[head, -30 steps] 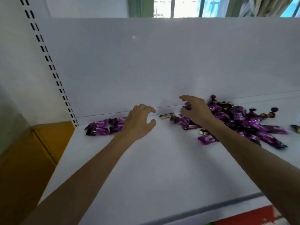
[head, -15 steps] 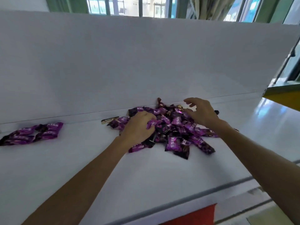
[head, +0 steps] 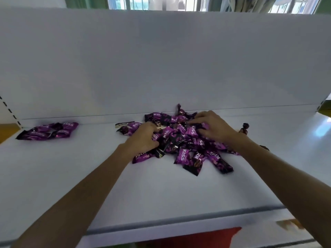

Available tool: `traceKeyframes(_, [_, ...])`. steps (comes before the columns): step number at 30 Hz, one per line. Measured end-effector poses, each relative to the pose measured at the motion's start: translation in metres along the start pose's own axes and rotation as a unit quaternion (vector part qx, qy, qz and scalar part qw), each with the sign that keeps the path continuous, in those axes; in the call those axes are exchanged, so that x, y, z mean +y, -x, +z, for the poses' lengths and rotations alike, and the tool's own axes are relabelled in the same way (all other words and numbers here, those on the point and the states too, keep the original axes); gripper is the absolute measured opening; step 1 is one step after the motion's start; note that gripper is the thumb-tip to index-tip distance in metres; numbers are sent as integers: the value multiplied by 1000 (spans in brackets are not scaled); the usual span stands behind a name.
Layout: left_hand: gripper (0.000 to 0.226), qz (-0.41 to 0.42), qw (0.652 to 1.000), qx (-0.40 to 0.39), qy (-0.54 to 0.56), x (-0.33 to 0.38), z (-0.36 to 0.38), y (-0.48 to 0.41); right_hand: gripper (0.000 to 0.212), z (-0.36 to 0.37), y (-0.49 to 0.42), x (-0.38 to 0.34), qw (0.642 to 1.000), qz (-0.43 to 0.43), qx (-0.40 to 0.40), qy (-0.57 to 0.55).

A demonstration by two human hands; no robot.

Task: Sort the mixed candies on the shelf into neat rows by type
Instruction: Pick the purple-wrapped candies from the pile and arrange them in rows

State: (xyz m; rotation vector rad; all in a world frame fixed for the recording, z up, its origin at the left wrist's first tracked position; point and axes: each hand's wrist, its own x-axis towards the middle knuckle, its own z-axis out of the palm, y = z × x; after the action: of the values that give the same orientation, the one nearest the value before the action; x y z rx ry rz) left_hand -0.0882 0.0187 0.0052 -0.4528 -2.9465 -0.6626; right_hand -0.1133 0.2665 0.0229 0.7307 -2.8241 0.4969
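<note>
- Where one heap (head: pixel 188 154) of purple candies lies, left hand (head: pixel 143 138) clutches it, right hand (head: pixel 213 127) presses it, fingers spread.
- Left of heap: one cream bar (head: pixel 124 124), one purple bunch (head: pixel 48 131).
- White shelf (head: pixel 161 194); windows (head: pixel 136 3).

Back: plain white back panel (head: pixel 161 59), full width | Above: green-framed barred windows (head: pixel 136 2), bright daylight, pale curtain (head: pixel 241 4) to the right | Left edge: slotted upright (head: pixel 9 110) | Low front: red panel (head: pixel 188 238)
</note>
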Motion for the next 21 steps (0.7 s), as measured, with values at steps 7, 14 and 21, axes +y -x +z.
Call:
traceKeyframes(7, [43, 62, 987, 134, -63, -2, -9, 13, 25, 4, -11, -10, 993, 72, 88, -12])
traceKeyframes(14, [52, 63, 981, 183, -23, -11, -20, 32, 51, 15, -23, -34, 990, 119, 71, -7])
traceKeyframes(21, [47, 5, 988, 149, 32, -56, -51, 72, 56, 26, -48, -102, 992, -12, 81, -93])
